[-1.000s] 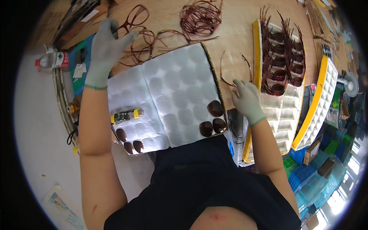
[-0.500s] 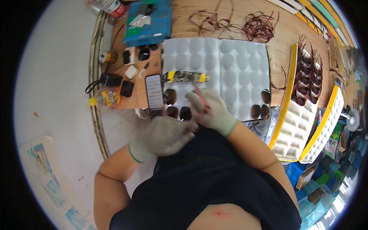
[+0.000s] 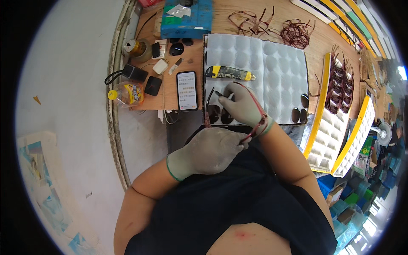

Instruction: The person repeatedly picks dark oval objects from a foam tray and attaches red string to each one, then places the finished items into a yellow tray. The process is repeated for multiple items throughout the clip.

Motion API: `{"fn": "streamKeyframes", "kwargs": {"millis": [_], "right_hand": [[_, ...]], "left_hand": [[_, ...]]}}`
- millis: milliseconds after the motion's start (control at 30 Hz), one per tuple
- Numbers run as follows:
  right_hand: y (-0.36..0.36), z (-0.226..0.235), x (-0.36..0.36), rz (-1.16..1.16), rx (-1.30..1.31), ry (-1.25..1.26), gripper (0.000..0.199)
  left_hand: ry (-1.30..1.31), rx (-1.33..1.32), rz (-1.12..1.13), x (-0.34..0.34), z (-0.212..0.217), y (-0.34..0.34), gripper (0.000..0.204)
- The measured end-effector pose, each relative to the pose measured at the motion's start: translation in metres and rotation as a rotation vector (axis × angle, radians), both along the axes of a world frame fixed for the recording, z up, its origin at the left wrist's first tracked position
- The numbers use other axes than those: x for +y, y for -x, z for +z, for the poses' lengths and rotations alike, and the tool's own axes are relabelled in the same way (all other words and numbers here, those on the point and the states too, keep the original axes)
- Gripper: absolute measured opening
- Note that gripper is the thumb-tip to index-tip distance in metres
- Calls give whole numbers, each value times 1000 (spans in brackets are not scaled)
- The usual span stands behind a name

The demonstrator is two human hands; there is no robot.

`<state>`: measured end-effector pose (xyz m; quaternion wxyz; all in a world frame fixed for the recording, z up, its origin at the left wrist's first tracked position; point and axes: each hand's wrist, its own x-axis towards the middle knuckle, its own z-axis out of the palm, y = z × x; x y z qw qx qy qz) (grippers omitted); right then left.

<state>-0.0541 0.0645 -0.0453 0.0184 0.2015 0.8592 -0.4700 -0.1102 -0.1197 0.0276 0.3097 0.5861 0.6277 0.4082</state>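
My left hand [image 3: 208, 151], in a pale grey glove, is closed on a dark red eyeglass frame [image 3: 256, 128]. One temple of the frame runs up past my right wrist; the other, dark-tipped, rises beside the tray's left edge. My right hand [image 3: 242, 106], gloved too, pinches a small dark piece at its fingertips, too little of it showing to name. Both hands are at the near edge of a white dimpled tray [image 3: 280, 76]. Brown lenses [image 3: 213, 114] lie at the tray's near left, more lenses [image 3: 296, 114] at its near right. Across it rests a yellow-and-camouflage utility knife [image 3: 230, 73].
Left of the tray are a phone [image 3: 187, 91], a bottle [image 3: 127, 94], a black box [image 3: 135, 73] and a can [image 3: 134, 47]. A blue box [image 3: 186, 29] stands behind. Red frames [image 3: 296, 35] lie tangled at the back. A yellow-edged tray [image 3: 323, 144] at right holds several sunglasses.
The view has shifted, so the table appears further right. My hands have moved apart; the frame now spreads between them, and my right hand has turned toward the lenses at left.
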Motion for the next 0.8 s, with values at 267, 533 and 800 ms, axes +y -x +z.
{"fn": "streamKeyframes", "kwargs": {"millis": [267, 533, 800], "right_hand": [[-122, 73, 10, -436, 483, 523, 35], [-152, 77, 58, -480, 501, 623, 28], [-197, 90, 135, -130, 96, 904, 33]], "left_hand": [[20, -148, 193, 28, -5, 5, 23], [66, -202, 31, 97, 17, -33, 21], [138, -261, -134, 132, 29, -62, 28]]}}
